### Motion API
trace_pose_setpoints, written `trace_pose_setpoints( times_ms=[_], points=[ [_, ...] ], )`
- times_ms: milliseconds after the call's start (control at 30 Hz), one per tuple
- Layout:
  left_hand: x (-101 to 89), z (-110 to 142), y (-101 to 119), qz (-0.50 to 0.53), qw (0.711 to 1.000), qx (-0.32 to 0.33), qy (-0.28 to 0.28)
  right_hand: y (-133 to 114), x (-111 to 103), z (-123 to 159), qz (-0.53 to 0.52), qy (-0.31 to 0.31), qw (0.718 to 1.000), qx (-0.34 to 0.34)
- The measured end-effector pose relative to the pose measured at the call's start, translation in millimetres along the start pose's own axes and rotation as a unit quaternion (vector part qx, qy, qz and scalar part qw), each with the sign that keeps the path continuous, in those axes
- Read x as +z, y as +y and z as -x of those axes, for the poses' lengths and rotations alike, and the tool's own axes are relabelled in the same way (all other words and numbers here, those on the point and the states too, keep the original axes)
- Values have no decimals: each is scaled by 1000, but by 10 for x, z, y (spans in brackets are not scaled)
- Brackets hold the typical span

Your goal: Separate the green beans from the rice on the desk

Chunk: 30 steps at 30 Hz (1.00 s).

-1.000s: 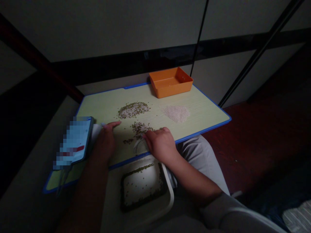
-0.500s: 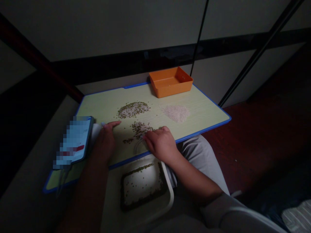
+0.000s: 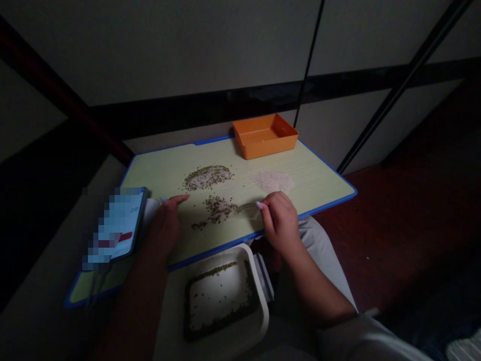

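My right hand (image 3: 282, 219) is closed, thumb and fingertips pinching a clear plastic piece with a curved edge (image 3: 248, 209). The piece lies low over the board, its far end by a small mixed heap of dark green beans and pale grains (image 3: 218, 209). My left hand (image 3: 170, 216) rests at the board's left side, index finger stretched toward the heaps and the other fingers mostly hidden. Behind the small heap lies a larger heap of green beans and white grains (image 3: 208, 177). A heap of white, rice-like grains (image 3: 273, 181) lies just beyond my right hand.
The pale board (image 3: 319, 175) has a blue rim. An orange tray (image 3: 268, 148) stands at its back. Below the front edge sits a white bin (image 3: 262, 301) with green beans around its bottom. A phone (image 3: 122, 220) leans at the left, near my left forearm.
My right hand has moved right, away from the small mixed heap, drawing the clear piece with it. A few beans now trail toward the piece. My left hand has stayed in place.
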<state>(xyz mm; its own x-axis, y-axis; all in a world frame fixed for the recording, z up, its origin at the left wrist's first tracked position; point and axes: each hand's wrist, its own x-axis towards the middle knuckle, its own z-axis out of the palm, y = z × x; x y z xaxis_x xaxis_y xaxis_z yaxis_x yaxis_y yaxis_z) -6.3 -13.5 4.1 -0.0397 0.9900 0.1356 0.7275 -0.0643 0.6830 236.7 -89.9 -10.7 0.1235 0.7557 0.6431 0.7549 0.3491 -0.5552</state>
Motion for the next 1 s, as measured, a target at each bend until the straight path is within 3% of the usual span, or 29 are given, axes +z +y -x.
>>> trace_pose_setpoints(
  times_ms=[133,267,367,700,1000],
  points=[
    [6,-20,-33,-6,1000,-7,0,-80,-25,69,29,-20,996,-83],
    [21,-34,-78,1,1000,0,3,-235,142,196,-3,-40,977,-209],
    [29,-34,-99,-1,1000,1,9,-293,275,268,-23,-30,967,-252],
    [47,-58,-168,-1,1000,-1,-8,-253,368,397,-5,-79,954,-288],
    [38,-72,-114,-23,999,-34,-22,-227,277,364,37,-44,962,-268]
  ],
)
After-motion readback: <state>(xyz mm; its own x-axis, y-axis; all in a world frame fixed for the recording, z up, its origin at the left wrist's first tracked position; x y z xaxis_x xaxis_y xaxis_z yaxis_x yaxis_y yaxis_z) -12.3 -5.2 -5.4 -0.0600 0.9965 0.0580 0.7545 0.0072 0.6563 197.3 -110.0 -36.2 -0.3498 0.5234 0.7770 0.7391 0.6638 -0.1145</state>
